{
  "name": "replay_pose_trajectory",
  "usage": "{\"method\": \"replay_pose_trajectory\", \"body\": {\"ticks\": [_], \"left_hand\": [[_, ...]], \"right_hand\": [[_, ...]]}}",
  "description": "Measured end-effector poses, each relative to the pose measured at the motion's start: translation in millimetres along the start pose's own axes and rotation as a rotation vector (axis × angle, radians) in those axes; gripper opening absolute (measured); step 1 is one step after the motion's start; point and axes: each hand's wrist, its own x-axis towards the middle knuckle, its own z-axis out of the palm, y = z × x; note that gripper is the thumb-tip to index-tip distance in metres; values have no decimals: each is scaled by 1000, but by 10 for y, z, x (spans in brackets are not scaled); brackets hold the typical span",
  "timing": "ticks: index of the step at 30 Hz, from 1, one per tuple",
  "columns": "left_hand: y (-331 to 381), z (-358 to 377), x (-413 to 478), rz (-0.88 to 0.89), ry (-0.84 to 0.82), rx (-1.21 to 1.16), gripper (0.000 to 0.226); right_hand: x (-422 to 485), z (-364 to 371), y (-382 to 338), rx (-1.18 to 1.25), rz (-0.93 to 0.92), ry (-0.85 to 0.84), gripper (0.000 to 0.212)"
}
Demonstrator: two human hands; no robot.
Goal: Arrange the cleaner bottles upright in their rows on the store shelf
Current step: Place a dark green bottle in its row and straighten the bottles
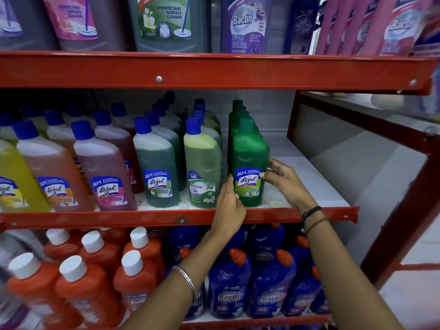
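Two hands reach up from the bottom of the view to the middle shelf (152, 219) of a red metal rack. We see them on either side of a green bottle (250, 160) that stands upright at the front of the rightmost row, close to the shelf's front edge. Our left hand (229, 206) lies against the bottle's lower left side, fingers curled loosely. Our right hand (283, 177) has its fingers spread, the fingertips (263, 174) touching the right edge of the Lizol label (247, 181). Neither hand is clamped around the bottle; both are open against it. A silver bangle (188, 279) sits on the left forearm and dark bands (312, 216) on the right wrist.

Behind the green bottle more green bottles line up toward the back. Just to the left stands a Bactin bottle (202, 160) with pale green liquid and a blue cap, heading its own row. Further left come a dark green bottle (156, 160), a pink bottle (104, 167), an orange bottle (50, 167) and a yellow bottle (12, 175), all blue-capped and upright, though the wide lens makes them appear to lean. To the right of the green row the white shelf surface is bare.

Above, large cans (166, 22) of surface cleaner fill the top shelf. Below, red bottles (88, 289) with white caps stand left, blue bottles (228, 284) with orange caps right.
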Motion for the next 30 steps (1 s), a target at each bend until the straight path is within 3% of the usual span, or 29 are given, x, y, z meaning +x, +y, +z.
{"method": "replay_pose_trajectory", "body": {"ticks": [7, 14, 23, 25, 27, 28, 30], "left_hand": [[59, 11, 62, -33, -88, -117, 68], [128, -35, -25, -11, -124, -54, 72], [114, -89, -199, 48, -133, -71, 74], [114, -136, -250, 68, 7, -106, 64], [79, -234, -295, 99, 265, -135, 50], [50, -296, -298, 97, 367, -152, 47], [-22, -450, -260, 59, 440, -179, 53]], "right_hand": [[-237, 255, 124, 43, 5, 102, 31], [-228, 319, 148, -89, 43, 209, 24], [-385, 301, 138, -128, 97, 244, 32], [-495, 389, 159, -184, 48, 457, 36], [-709, 595, 106, -163, -141, 668, 24], [-800, 730, 67, -156, -228, 667, 17], [-869, 1026, 14, -173, -292, 499, 19]]}}
